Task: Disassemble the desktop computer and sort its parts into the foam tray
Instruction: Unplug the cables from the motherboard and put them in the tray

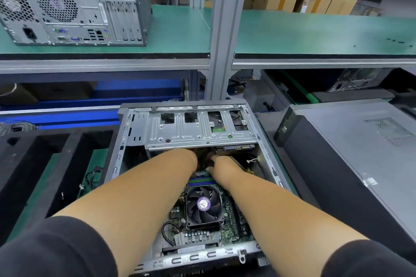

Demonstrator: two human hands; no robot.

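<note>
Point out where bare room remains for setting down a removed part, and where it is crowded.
The black foam tray left of the open grey computer case shows bare compartments. The green upper shelf is bare right of the closed grey tower. It is crowded under the silver drive cage, where the left hand and right hand reach above the black CPU fan.

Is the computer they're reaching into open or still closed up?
Open. The computer case has no side cover on: its fan and circuit board show.
</note>
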